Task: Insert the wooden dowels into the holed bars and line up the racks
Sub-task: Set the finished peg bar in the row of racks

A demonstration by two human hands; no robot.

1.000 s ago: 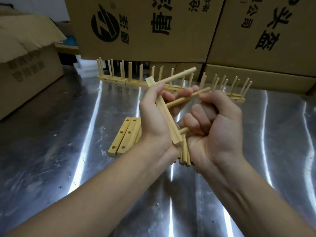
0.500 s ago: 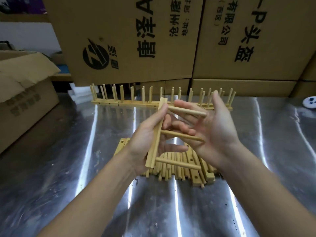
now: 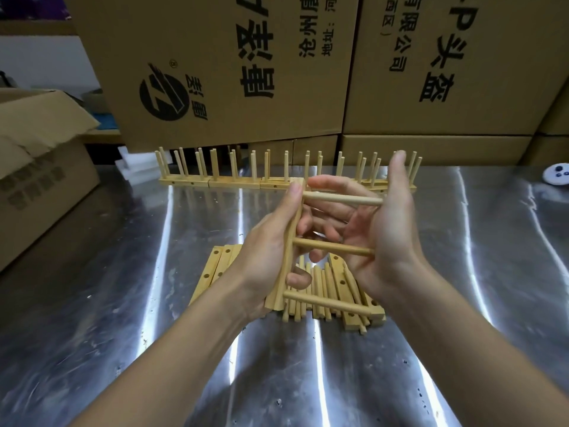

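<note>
Now | left grip (image 3: 264, 251) grasps one bar (image 3: 286, 266) | three dowels (image 3: 332, 247) inserted | right grip (image 3: 385, 235) released, palm touching dowels

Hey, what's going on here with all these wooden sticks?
A person is assembling wooden racks on a metal table. The left hand grips a holed bar with three dowels sticking out of it; the open right hand sits flat against their free ends. Loose dowels and bars lie beneath, and finished racks stand lined up at the back.
</note>
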